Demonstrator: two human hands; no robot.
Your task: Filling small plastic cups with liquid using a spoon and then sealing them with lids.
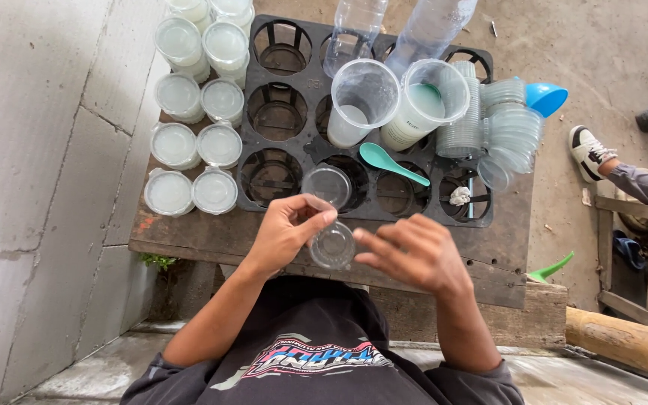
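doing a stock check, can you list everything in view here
small clear cup: one, empty, held in left hand
clear lid: one, on tray by left hand
black tray: one, round slots, on wooden table
filled lidded cups: about ten, whitish, table's left side
large plastic cups: two, clear with white liquid, tray centre
spoon: one, teal, on tray
stacked empty cups: many, clear, tray's right
bottles: two, clear, top
funnel: one, blue, right
left hand: grips cup
right hand: open beside cup
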